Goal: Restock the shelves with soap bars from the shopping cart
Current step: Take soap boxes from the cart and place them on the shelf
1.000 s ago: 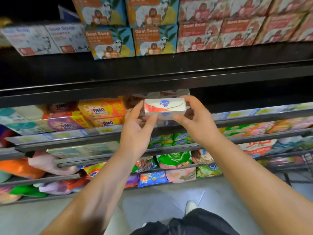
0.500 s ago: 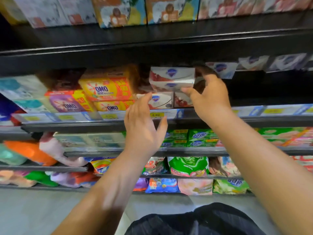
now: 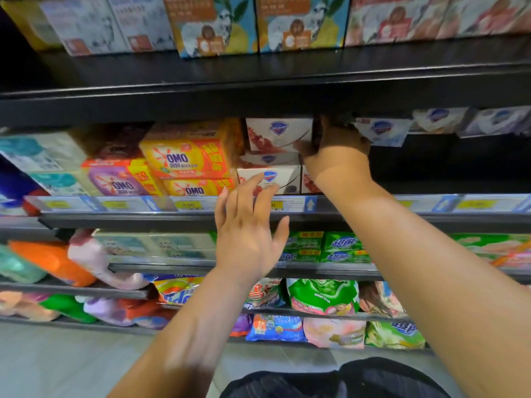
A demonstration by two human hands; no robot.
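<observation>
A white soap bar box with a blue shield logo and red print sits on top of a stack of the same boxes on the middle shelf. My right hand reaches into the shelf and grips the right end of that top box, thumb at its lower front corner. My left hand hovers in front of the shelf edge with fingers spread, holding nothing, its fingertips just before the lower boxes. The shopping cart is out of view.
Yellow and orange OMO packs press against the soap stack on the left. To its right the shelf is dark, with more shield-logo boxes further right. Goat soap cartons fill the shelf above; detergent bags lie below.
A second ago both hands held the box in front of the shelf. The right hand has carried it onto the stack; the left hand has let go and dropped back.
</observation>
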